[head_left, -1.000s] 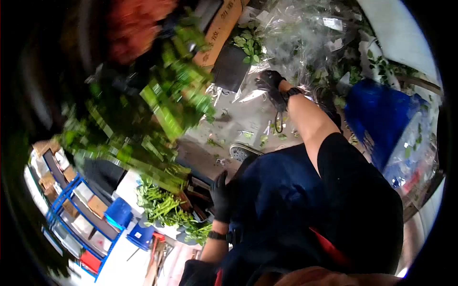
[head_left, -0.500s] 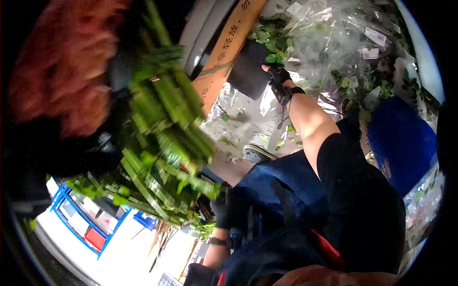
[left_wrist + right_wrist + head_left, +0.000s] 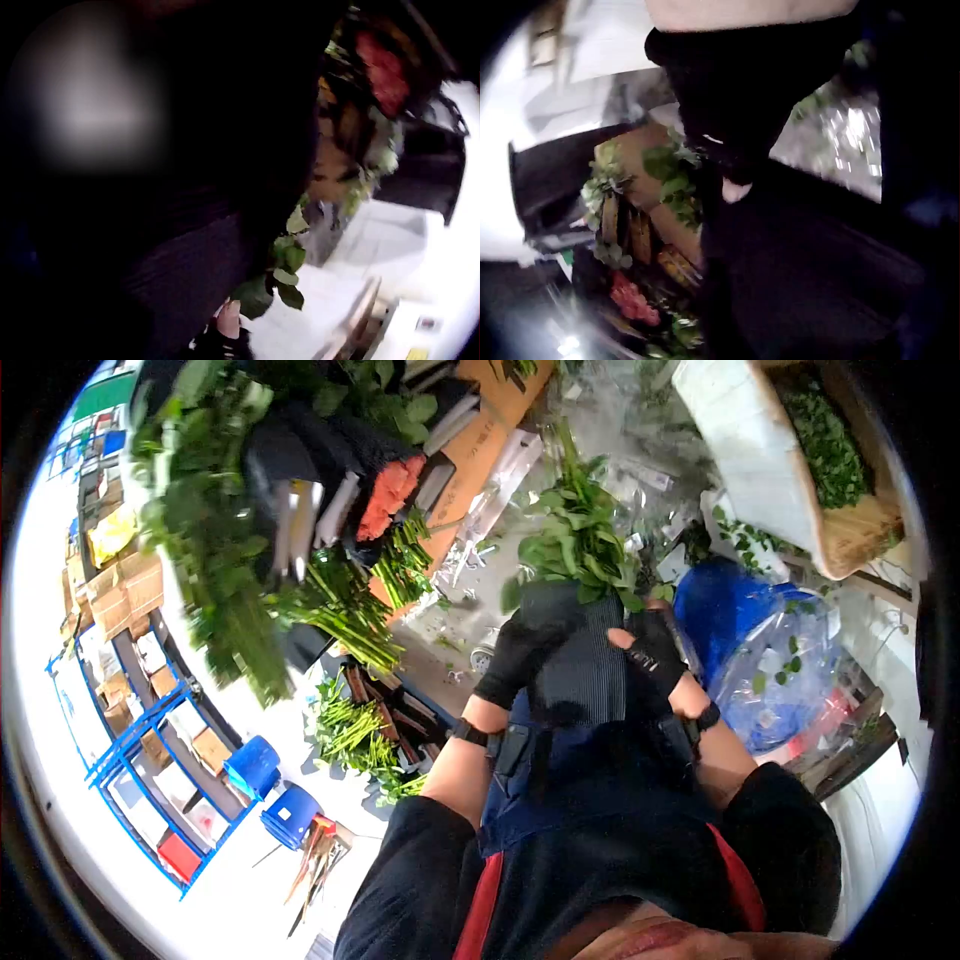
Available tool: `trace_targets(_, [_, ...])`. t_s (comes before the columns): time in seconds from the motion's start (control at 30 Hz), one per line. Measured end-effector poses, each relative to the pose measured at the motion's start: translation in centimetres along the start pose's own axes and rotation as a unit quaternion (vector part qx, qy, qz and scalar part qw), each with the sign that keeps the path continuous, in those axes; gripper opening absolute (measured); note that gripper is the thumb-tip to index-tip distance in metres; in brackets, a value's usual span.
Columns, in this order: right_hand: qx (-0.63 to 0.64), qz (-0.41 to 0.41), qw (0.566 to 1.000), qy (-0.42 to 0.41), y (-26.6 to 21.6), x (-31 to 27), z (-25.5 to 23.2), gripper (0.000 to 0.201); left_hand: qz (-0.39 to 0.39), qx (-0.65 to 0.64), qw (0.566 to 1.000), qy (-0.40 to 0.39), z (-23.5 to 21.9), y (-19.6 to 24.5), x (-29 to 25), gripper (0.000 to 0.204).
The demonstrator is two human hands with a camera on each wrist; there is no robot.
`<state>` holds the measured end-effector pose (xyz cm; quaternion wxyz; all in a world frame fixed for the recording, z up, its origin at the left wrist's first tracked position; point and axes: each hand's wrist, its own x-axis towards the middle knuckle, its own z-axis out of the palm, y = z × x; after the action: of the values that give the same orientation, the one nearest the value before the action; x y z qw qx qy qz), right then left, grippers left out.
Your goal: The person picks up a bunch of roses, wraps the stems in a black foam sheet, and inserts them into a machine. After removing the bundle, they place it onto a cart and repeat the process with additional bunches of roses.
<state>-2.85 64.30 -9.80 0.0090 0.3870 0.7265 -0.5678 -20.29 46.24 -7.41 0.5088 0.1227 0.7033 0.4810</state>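
A black ribbed sleeve with a bunch of green leaves sticking out of its far end is held before the body. My black-gloved left hand grips its left side, and my right hand grips the right side with the thumb on top. In the right wrist view the gloved right hand lies against the dark sleeve, thumb tip on it. The left wrist view is mostly dark, with the sleeve and the leaves beside it.
Stem bundles and black-wrapped pink flowers stand at the left, by a cardboard box. Below them lie more stems. A blue bin, clear plastic and a large leaf-filled container are at the right.
My right hand has come back from the floor area with the sleeve and leaves. My left hand has risen from my side to grip it too. The head view has shifted.
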Motion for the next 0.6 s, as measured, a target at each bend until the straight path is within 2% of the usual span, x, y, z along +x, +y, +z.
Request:
trace_targets(0.1, [-0.103,-0.117,0.966,0.207,-2.5,-2.4,-6.2,0.049,-0.036,0.101,0.992,0.061,4.3,5.1,-2.2,0.034])
trace_targets(0.13, [0.013,-0.063,0.994,0.084,-0.9,-2.2,-8.0,0.046,-0.033,0.321,0.945,0.046,5.6,10.8,-3.1,0.040])
trace_targets(0.17, [0.121,-0.008,0.991,-0.051,0.4,-1.7,-9.0,0.044,0.103,0.168,0.975,0.107,6.3,4.6,-2.4,0.048])
trace_targets(0.2, [0.142,0.057,0.981,-0.121,-1.1,-2.2,-9.8,0.043,0.052,0.073,0.994,0.064,6.9,8.2,-3.6,0.051])
trace_targets(0.23, [0.214,0.078,0.959,-0.171,-4.7,-2.7,-10.5,0.043,0.054,0.009,0.996,0.074,7.6,11.6,-4.7,0.054])
trace_targets(0.27, [0.281,0.107,0.929,-0.217,-8.4,-3.3,-11.2,0.042,0.084,-0.011,0.993,0.087,8.2,12.9,-5.3,0.053])
trace_targets(0.3, [0.351,0.153,0.889,-0.249,-8.7,-3.3,-11.6,0.060,0.112,-0.033,0.989,0.094,8.3,14.3,-5.9,0.053])
trace_targets(0.4, [0.426,0.187,0.856,-0.224,-9.3,-4.1,-10.9,0.059,0.126,-0.044,0.990,-0.038,6.1,18.6,-8.0,0.054])
trace_targets(0.43, [0.448,0.196,0.845,-0.214,-7.7,-3.9,-10.0,0.058,0.118,-0.038,0.991,-0.049,5.4,19.5,-8.2,0.055])
trace_targets(0.5, [0.494,0.200,0.827,-0.177,-8.5,-4.6,-9.0,0.058,0.099,-0.027,0.992,-0.076,4.1,21.0,-8.9,0.057])
trace_targets(0.53, [0.518,0.189,0.820,-0.152,-9.1,-4.6,-8.4,0.058,0.143,0.040,0.988,-0.032,3.2,21.8,-9.4,0.056])
trace_targets(0.6, [0.532,0.196,0.810,-0.152,-14.0,-5.9,-8.1,0.059,0.222,0.160,0.960,0.059,1.8,23.2,-11.0,0.054])
